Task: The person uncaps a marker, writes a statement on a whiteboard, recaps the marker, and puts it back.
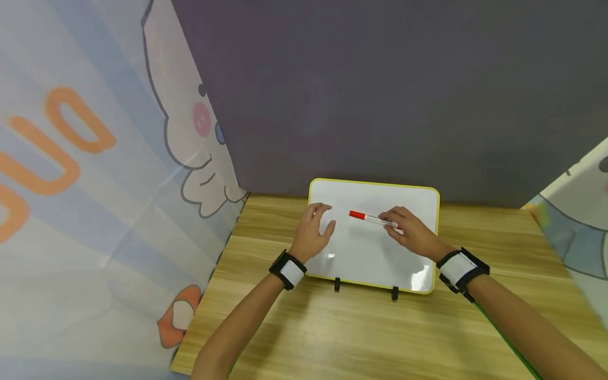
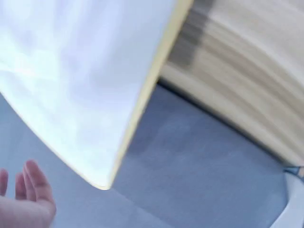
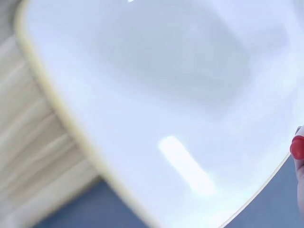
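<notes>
The right hand (image 1: 412, 230) pinches the red-capped white marker pen (image 1: 375, 218) in its grip, long axis pointing left over the yellow-framed whiteboard (image 1: 366, 253) on the wooden bench (image 1: 332, 327), toward the open, nearby left hand (image 1: 315, 232).

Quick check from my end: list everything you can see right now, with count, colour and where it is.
whiteboard: one, white with a yellow rim, lying flat on the table near the back wall, blank.
marker: one, white barrel with a red cap, over the upper middle of the whiteboard, cap pointing left.
clips: two, black, on the whiteboard's near edge.
table: one, light wood grain.
back wall: one, dark grey, behind the table.
cartoon sheets: two, pale blue and white with orange print, at the left and right sides.
wristbands: two, black and white, one on each wrist.
left hand: one, fingers spread, at the whiteboard's left edge.
right hand: one, pinching the marker.
</notes>
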`<state>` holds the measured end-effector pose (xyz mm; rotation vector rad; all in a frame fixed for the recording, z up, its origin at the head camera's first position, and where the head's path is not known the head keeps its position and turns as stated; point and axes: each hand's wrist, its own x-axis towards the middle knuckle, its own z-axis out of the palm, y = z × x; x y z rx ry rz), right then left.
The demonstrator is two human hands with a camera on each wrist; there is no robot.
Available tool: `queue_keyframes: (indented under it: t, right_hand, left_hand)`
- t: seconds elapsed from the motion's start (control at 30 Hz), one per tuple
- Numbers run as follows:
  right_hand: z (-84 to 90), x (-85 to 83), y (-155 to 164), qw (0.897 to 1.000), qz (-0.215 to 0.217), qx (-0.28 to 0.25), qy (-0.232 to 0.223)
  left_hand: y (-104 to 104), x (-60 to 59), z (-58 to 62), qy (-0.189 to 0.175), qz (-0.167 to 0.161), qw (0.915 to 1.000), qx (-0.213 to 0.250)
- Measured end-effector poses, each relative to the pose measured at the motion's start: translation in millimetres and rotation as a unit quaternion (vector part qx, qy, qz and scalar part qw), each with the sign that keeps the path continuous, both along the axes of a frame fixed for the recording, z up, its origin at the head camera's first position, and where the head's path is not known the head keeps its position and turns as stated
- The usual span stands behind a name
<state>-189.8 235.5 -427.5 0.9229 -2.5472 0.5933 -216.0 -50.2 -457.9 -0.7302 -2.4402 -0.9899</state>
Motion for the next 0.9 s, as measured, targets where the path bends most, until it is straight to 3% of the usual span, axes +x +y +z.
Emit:
queue_keyframes:
  t: [0.13, 0.3, 0.53, 0.77, 0.9]
  right_hand:
    - [1.2, -7.7, -28.7, 0.999, 0.039, 0.022, 0.002]
    - [0.5, -10.2, -46.2, 0.998, 0.058, 0.028, -0.013]
    - [-3.4, -10.3, -58.1, 0.997, 0.06, 0.033, -0.018]
    - [-8.4, -12.3, -73.9, 0.997, 0.054, 0.025, -0.048]
    - [-11.1, -16.1, -77.2, 0.997, 0.061, 0.016, -0.049]
  left_hand:
    - [6.0, 1.9, 4.2, 0.004, -0.019, 0.9979, -0.062]
    - [5.3, 4.6, 2.2, -0.001, -0.035, 0.9939, -0.104]
    - [3.1, 5.3, -5.8, -0.002, -0.065, 0.9927, -0.101]
    - [10.3, 5.4, -7.0, -0.025, -0.061, 0.9924, -0.105]
    - [14.2, 4.1, -4.6, -0.004, -0.051, 0.99, -0.132]
